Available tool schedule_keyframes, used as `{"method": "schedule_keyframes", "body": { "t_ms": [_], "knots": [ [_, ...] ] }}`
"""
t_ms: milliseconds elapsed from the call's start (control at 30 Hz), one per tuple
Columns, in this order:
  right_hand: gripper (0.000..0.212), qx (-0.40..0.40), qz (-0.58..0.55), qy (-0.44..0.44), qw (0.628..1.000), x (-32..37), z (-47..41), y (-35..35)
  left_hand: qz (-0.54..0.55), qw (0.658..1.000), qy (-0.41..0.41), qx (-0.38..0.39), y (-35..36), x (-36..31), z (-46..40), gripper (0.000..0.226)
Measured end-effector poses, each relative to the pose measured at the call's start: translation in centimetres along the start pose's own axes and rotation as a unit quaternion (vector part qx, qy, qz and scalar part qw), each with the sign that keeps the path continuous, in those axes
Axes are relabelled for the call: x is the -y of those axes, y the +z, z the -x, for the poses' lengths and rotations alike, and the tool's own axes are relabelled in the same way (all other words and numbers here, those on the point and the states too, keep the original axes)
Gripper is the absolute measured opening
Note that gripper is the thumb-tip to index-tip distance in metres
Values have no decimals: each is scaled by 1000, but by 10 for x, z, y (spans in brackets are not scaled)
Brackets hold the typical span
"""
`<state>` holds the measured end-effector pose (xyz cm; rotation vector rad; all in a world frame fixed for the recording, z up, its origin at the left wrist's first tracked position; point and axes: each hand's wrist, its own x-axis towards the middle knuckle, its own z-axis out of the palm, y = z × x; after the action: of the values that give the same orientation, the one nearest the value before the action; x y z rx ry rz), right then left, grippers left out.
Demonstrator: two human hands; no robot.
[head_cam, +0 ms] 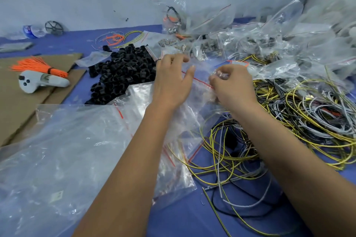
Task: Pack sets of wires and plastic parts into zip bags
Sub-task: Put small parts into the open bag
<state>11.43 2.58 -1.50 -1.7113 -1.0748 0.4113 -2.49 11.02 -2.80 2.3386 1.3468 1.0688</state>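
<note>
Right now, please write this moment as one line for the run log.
step: handling zip bag | left hand: spread on bag | right hand: pinching bag | black parts: left | wires: right

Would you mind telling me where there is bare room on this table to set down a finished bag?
Bare blue table shows left of the orange and yellow wire loops, beyond the cardboard. A smaller free strip lies near the front edge, between the forearms. The right side is crowded with tangled wires and filled bags; black plastic parts fill the middle.

Plastic rings [123, 71] heap at centre; cardboard [23, 106] lies at nine o'clock, tangled wires [308, 113] at three, filled zip bags [240, 40] at one.
</note>
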Motion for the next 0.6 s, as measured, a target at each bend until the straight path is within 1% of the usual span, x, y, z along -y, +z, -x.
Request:
{"method": "schedule_keyframes", "body": {
  "t_ms": [67,133,167,233,300,400,467,533,567,600],
  "knots": [
    [9,-69,16,-3,997,-2,-6,-10,-29,999,-10,26,5,10,7,35],
    [5,-105,-15,13,994,-6,-11,-19,-88,993,2,75,5,19,11,34],
    [4,-125,-25,19,992,-8,-13,-22,-108,989,13,96,5,21,12,29],
    [5,-169,-31,20,985,-10,-12,-27,-103,988,31,112,-1,20,15,19],
    [6,-204,-40,17,978,-9,-11,-32,-94,986,49,129,-8,19,16,24],
    [8,-261,-76,-5,962,-8,-9,-36,-97,971,43,214,-26,14,14,40],
    [5,-297,-117,-20,947,-6,-8,-40,-133,953,20,273,-38,10,10,47],
    [13,-326,-190,-11,926,-4,-9,-46,-172,936,-10,308,-48,5,7,45],
    [17,-336,-244,1,910,-2,-11,-51,-189,934,-18,304,-51,2,4,42],
    [20,-342,-299,17,891,-1,-12,-56,-211,937,-11,278,-53,-2,1,38]
  ]
}}
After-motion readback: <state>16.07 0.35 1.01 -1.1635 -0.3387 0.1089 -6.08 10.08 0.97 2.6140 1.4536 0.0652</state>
